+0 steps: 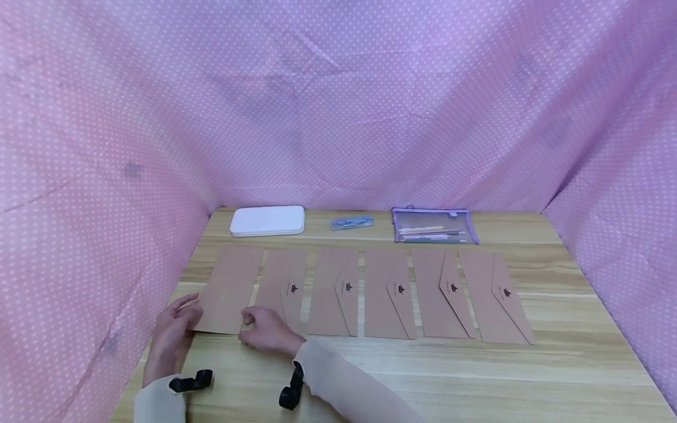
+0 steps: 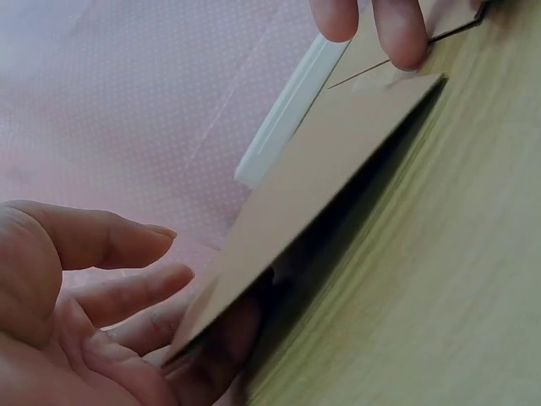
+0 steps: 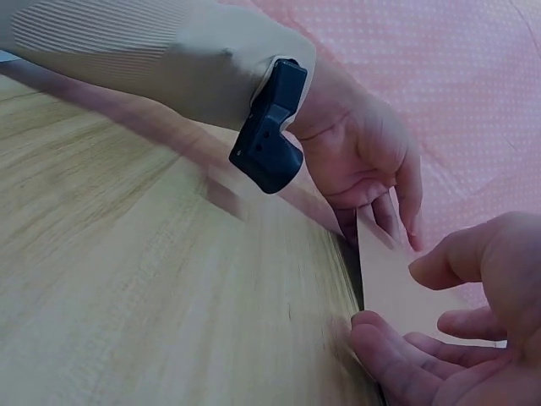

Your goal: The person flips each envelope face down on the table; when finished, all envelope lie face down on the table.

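Observation:
A plain brown envelope lies at the left end of a row, no flap showing on its upper face. My left hand holds its lower left corner; in the left wrist view some fingers of the left hand go beneath the paper, and the near edge stands lifted off the table. At the lower right corner, my right hand grips the envelope with curled fingers. In the right wrist view the envelope passes between the thumb and fingers of the right hand.
Several flap-side-up envelopes with black crown prints, such as the middle one, continue the row rightward. Behind them lie a white case, a small clear pack and a purple-edged mesh pouch with pencils. Pink dotted cloth surrounds the wooden table.

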The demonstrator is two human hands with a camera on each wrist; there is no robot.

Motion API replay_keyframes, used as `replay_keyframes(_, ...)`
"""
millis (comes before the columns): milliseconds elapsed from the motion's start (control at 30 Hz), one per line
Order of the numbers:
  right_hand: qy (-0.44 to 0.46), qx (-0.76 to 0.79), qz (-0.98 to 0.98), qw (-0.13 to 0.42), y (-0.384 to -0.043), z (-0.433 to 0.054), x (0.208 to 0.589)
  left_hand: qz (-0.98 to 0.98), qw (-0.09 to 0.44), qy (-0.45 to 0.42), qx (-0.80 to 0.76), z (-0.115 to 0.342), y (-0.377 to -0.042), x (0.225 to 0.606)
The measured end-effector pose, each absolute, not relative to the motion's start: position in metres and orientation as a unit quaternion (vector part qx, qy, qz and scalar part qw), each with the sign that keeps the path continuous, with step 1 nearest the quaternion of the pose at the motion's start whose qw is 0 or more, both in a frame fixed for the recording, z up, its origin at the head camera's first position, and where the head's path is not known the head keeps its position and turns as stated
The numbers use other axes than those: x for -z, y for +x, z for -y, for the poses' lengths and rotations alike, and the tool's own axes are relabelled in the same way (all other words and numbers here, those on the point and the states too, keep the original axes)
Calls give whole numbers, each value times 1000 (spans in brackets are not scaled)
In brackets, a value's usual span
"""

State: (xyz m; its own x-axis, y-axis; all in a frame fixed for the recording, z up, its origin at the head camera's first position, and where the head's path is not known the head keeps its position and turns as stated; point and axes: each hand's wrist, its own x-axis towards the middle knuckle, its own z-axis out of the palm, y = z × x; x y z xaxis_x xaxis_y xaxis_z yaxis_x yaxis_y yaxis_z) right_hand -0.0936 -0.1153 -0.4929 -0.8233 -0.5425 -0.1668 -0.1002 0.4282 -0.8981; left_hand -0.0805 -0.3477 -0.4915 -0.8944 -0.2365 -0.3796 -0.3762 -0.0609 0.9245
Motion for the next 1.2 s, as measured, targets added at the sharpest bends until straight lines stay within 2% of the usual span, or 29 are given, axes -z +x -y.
replay_keyframes(233, -188, 501, -812, 232, -93, 115, 493, -776, 62, -221, -587, 343, -80, 483)
replay_keyframes(567, -169, 565, -765, 260, -94, 103, 494, -805, 73, -217, -547, 342, -79, 478)
replay_keyframes(800, -175, 575, -765, 232, -103, 73, 490, -833, 69, -219, -503, 341, -79, 476)
replay_keyframes(900, -183, 579, -764, 219, -109, 57, 487, -840, 46, -217, -495, 339, -78, 474)
replay_keyframes(1033, -183, 581, -771, 186, -116, 36, 483, -834, -11, -208, -512, 330, -79, 467)
replay_keyframes(1200, -169, 566, -793, 151, -121, 15, 481, -815, -73, -151, -555, 309, -84, 458)
